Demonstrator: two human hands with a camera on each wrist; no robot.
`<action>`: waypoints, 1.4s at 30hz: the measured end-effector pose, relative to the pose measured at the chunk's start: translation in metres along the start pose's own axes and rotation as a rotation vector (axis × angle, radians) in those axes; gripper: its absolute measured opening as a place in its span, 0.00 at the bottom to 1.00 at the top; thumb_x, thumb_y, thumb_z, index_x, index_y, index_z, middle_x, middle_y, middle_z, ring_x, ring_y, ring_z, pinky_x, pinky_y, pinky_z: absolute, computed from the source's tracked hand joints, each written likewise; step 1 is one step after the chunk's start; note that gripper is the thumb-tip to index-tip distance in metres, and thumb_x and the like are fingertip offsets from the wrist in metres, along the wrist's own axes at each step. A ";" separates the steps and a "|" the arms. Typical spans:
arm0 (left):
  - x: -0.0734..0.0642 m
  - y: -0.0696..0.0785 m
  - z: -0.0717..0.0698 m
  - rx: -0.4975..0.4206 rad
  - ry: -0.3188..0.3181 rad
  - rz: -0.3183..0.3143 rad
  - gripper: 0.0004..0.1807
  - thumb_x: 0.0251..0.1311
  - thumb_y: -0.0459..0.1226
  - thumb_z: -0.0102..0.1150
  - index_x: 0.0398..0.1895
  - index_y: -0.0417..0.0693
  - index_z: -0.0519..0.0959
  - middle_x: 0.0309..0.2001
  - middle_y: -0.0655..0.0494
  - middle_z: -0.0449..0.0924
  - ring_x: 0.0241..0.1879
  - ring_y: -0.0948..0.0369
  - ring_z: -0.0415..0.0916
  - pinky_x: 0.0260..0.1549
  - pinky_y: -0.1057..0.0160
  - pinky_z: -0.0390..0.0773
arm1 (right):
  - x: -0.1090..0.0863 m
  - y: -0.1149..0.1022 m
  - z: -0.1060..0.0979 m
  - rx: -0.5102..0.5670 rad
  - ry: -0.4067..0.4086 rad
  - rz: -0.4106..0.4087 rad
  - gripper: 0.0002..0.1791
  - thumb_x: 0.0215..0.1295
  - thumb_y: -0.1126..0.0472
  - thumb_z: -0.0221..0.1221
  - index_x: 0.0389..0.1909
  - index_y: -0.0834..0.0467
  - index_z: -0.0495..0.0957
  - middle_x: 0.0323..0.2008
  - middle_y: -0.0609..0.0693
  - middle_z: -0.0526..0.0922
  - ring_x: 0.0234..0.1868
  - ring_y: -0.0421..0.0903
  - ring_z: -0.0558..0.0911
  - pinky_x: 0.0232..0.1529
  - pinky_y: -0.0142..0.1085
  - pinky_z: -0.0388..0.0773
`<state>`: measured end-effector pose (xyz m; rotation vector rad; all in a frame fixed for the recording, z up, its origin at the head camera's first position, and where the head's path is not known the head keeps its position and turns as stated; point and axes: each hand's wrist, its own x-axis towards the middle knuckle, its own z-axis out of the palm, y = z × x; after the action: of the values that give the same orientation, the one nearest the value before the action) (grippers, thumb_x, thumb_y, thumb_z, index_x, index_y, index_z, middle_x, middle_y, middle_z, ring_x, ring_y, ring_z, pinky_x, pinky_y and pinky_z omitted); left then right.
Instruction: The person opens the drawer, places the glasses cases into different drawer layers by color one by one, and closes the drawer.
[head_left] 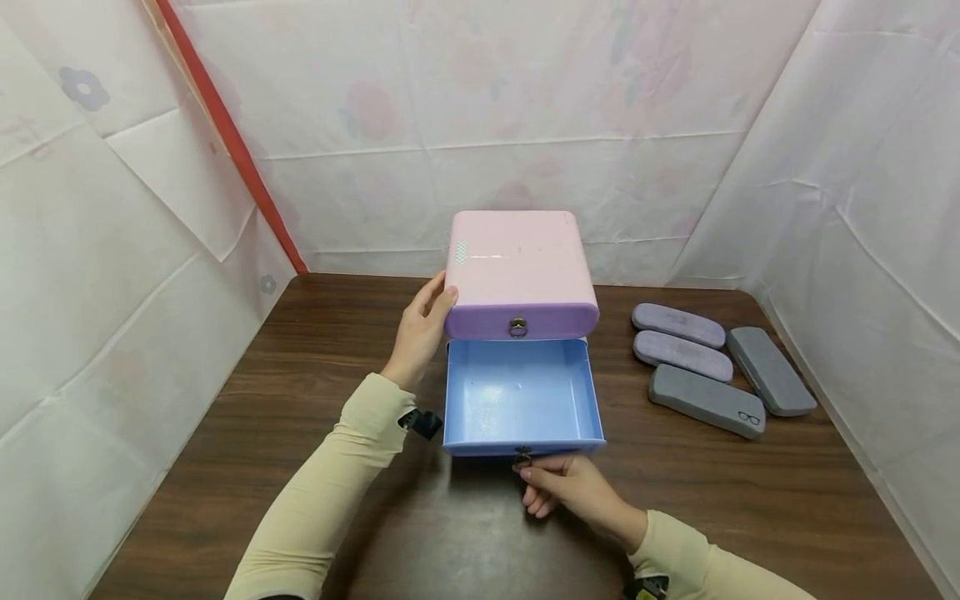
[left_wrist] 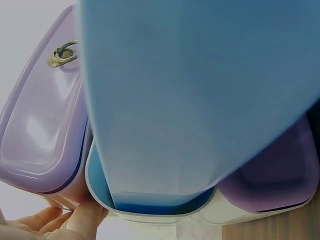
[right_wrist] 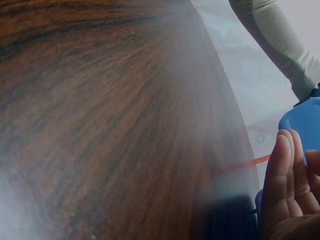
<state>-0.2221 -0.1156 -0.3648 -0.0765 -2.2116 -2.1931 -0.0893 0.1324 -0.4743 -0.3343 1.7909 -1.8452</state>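
above wood-grain table (head_left: 300, 358): glossy rectangular blue drawer (head_left: 525, 396)

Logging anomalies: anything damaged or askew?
Nothing spilled or broken shows. Only mild oddity: a small patterned patch near the left edge of the drawer cabinet's pink top, on a mostly plain surface. The blue drawer is open, but the right hand holds its ring pull.

Left fingers (head_left: 427, 293) reach forward, extended; right fingers (head_left: 546, 480) apparently pinch.
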 end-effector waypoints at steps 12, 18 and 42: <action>0.000 -0.001 0.000 -0.003 -0.012 0.003 0.32 0.69 0.54 0.52 0.74 0.63 0.61 0.67 0.53 0.70 0.52 0.57 0.74 0.43 0.64 0.81 | -0.006 -0.007 0.001 -0.059 -0.041 -0.011 0.22 0.71 0.61 0.56 0.51 0.79 0.76 0.28 0.57 0.86 0.24 0.37 0.84 0.29 0.32 0.84; 0.000 0.000 0.000 -0.012 -0.007 0.006 0.31 0.69 0.53 0.52 0.74 0.63 0.61 0.66 0.53 0.71 0.51 0.57 0.75 0.41 0.66 0.81 | -0.011 -0.022 0.002 -0.104 -0.078 -0.079 0.22 0.72 0.59 0.56 0.46 0.80 0.76 0.31 0.61 0.86 0.28 0.38 0.85 0.31 0.36 0.85; -0.001 -0.001 0.000 -0.024 -0.016 0.008 0.31 0.69 0.54 0.52 0.74 0.64 0.61 0.67 0.53 0.70 0.52 0.56 0.75 0.43 0.64 0.81 | -0.039 -0.095 -0.094 -0.821 0.498 -0.732 0.18 0.60 0.76 0.62 0.50 0.61 0.82 0.42 0.54 0.86 0.42 0.28 0.80 0.39 0.20 0.78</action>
<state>-0.2213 -0.1155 -0.3660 -0.1038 -2.1896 -2.2231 -0.1267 0.2302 -0.3819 -1.0077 3.0506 -1.5736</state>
